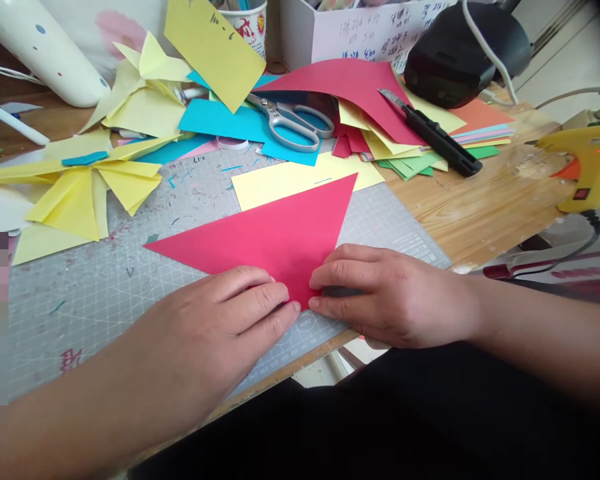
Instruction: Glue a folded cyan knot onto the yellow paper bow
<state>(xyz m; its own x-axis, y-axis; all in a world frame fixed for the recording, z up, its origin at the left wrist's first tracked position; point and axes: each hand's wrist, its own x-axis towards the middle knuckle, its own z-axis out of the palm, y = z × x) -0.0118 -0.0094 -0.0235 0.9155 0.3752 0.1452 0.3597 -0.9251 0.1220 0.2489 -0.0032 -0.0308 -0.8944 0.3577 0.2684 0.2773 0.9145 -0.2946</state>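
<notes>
A red sheet of paper (265, 230), folded into a triangle, lies on the grey cutting mat (130, 340) with its long edge away from me. My left hand (245, 310) rests on its near corner from the left, fingers closed together on the paper. From the right, my right hand (375, 287) grips the same corner, its fingers bent at the paper's edge. The fingertips of both hands almost meet at the point. My thumbs are largely hidden. Just beyond the red paper lies a pale yellow sheet (250, 190), partly covered by it.
Scissors (295, 130) lie on blue paper behind the mat, with a black utility knife (440, 137) on stacked coloured paper to their right. Folded yellow paper shapes (75, 200) stand at the left. A yellow glue gun (585, 167) lies at the right, its cord hanging down.
</notes>
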